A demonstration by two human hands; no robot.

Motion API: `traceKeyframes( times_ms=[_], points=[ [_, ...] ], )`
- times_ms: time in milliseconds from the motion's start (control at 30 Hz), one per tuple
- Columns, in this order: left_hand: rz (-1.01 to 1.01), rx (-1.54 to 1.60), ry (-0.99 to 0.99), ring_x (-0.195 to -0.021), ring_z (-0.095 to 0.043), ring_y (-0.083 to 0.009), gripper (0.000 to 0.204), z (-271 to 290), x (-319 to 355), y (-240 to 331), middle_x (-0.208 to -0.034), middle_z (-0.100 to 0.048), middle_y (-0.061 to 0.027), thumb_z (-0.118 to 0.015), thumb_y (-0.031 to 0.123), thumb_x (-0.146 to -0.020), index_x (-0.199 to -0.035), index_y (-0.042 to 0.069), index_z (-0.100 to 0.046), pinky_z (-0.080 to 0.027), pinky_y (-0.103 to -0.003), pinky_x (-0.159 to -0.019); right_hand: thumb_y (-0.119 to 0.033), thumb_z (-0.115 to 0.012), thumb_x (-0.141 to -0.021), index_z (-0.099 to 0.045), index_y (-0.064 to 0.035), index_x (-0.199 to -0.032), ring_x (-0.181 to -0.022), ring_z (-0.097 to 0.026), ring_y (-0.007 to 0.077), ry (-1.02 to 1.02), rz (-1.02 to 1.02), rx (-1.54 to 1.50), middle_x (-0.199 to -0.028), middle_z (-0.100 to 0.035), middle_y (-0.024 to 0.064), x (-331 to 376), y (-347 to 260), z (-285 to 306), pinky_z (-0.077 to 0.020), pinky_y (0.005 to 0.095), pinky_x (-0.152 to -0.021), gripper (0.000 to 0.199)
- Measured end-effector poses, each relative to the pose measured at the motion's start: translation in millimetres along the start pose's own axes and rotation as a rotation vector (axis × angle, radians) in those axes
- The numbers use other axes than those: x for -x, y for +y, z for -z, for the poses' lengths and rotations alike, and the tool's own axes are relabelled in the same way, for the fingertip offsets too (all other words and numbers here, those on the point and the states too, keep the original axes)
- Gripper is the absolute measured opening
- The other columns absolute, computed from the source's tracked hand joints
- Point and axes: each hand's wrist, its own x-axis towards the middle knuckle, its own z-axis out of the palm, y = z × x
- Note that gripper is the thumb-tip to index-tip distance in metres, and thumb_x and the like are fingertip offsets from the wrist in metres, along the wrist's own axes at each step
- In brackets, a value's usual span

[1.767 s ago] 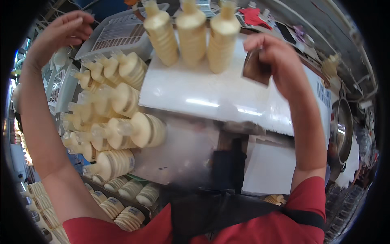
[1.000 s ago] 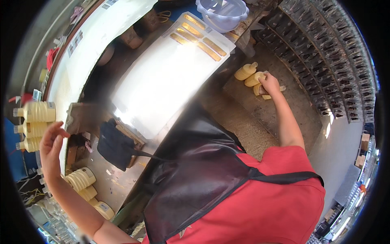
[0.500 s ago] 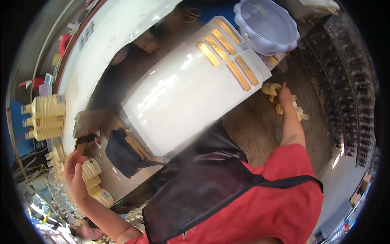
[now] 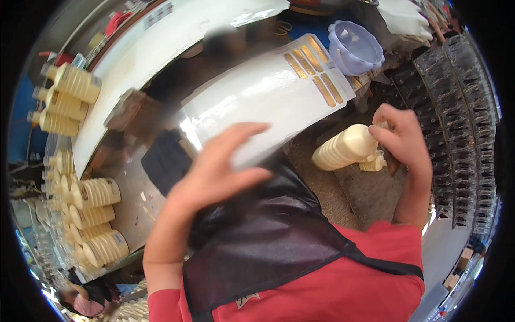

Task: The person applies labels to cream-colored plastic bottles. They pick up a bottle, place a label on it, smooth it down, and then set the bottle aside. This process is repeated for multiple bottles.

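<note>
My right hand [image 4: 402,134] is closed round the neck end of a cream ribbed plastic bottle [image 4: 342,147], which it holds tilted to the right of the black apron. Behind that bottle, more cream bottles [image 4: 371,163] show in part. Fingers and thumb spread apart, my left hand [image 4: 214,163] hovers empty near the close edge of a white backing sheet [image 4: 244,104]. Several narrow gold labels [image 4: 308,59] lie at the far right end of this sheet.
Cream bottles [image 4: 96,193] crowd the left side, with several more [image 4: 72,86] farther back. A lavender scalloped basin [image 4: 340,61] sits beyond the sheet. Dark cloth [image 4: 163,161] lies by its left end. Dark racks [image 4: 456,134] line the right; another person [image 4: 88,303] is at lower left.
My right hand has lifted the bottle from among the others and drawn it nearer. My left hand has swung from the left-hand bottles in toward the sheet, with fingers spread.
</note>
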Motion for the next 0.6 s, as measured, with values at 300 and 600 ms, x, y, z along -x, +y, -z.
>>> traceKeyframes(
  times_ms=[300,600],
  points=[
    [0.223,0.771,0.448,-0.125,-0.059,-0.0202,0.090,18.4,77.4,-1.4,-0.135,-0.060,-0.0115,-0.088,0.025,-0.072,-0.146,0.004,-0.041,-0.049,-0.040,-0.105,-0.038,-0.064,-0.100,-0.061,0.0011,-0.123,-0.051,-0.056,0.0059,-0.213,0.489,-0.657,-0.087,-0.069,0.0026,-112.2,-216.0,-69.6,-0.0414,0.0207,-0.047,0.046],
    [0.297,1.063,0.806,-0.120,-0.062,-0.0260,0.080,92.3,136.3,-89.4,-0.134,-0.060,-0.0148,-0.080,0.021,-0.079,-0.146,0.002,-0.041,-0.051,-0.041,-0.104,-0.032,-0.071,-0.091,-0.078,-0.0057,-0.106,-0.085,-0.070,0.0160,0.513,0.200,-0.145,-0.090,-0.076,0.0086,-282.3,-52.0,-39.1,-0.0522,0.0303,-0.081,0.031]
  ],
)
